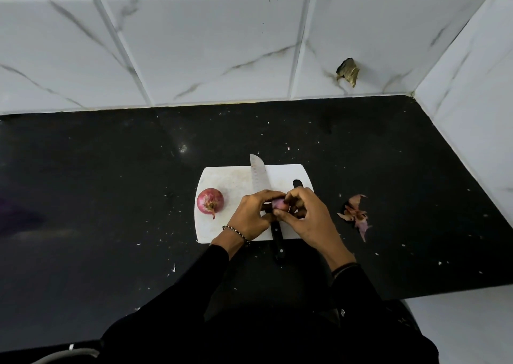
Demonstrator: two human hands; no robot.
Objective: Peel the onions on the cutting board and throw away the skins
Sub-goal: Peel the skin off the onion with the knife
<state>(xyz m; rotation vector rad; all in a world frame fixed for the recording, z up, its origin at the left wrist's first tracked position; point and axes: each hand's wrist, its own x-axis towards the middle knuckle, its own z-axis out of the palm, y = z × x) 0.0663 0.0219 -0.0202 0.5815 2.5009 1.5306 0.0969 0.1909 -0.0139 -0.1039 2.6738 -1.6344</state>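
Pinching the small onion (279, 204) above the cutting board (230, 177), my left hand (251, 211) and right hand (308, 213) share one narrow grip; slick flesh might slip and drop onto the knife (259, 174) below.

counter (111, 183) was black, flecked white | cutting board (227, 177) was white | whole onion (210, 200) was red-purple, streaked | held onion (279, 204) was pale purple | skins (356, 213) were reddish-brown | knife (258, 177) had silver blade, black handle | wall tiles (208, 44) were white, grey-veined

A black, speckled desk (111, 183) meets a back wall (208, 44) of white, grey-veined tiles. A side wall (472, 100) closes the right corner. A brownish broken spot (348, 72) marks one tile.
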